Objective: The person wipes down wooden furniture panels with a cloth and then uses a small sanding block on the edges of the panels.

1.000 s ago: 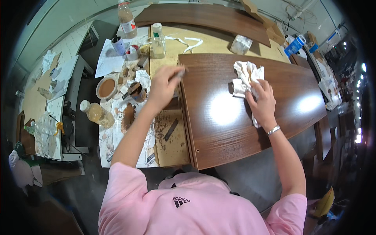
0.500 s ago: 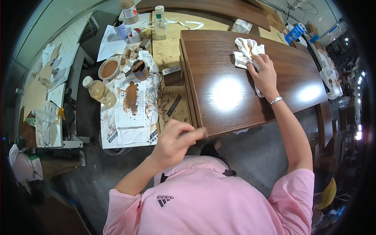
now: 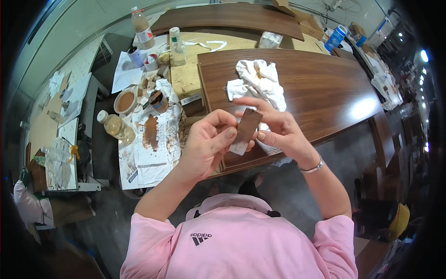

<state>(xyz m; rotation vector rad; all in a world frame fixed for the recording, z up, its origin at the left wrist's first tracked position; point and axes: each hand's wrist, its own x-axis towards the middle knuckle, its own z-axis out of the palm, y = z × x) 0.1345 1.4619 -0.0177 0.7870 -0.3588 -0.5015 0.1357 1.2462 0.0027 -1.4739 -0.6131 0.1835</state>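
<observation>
In front of my chest, above the near edge of a dark brown wooden panel [image 3: 320, 88], I hold a small flat rectangular piece [image 3: 248, 124], brown on its face and pale at its lower end. It could be a sanding block, but I cannot tell. My left hand [image 3: 211, 144] pinches it between thumb and fingers. My right hand [image 3: 283, 132] is at its other side, thumb by the edge and fingers partly hidden behind it. Just beyond my hands, a crumpled white cloth [image 3: 262, 83] lies on the panel.
To the left, a stained paper-covered board [image 3: 151, 158] bears brown paste, a tub of brown paste [image 3: 125, 101], an open can [image 3: 159, 101] and a leaning bottle [image 3: 118, 128]. More bottles [image 3: 177, 49] stand behind. Another wooden panel [image 3: 227, 18] lies at the back.
My right hand has let go of the white cloth and come to the small piece. My left hand has lifted from the panel's near edge, raising the piece between both hands.
</observation>
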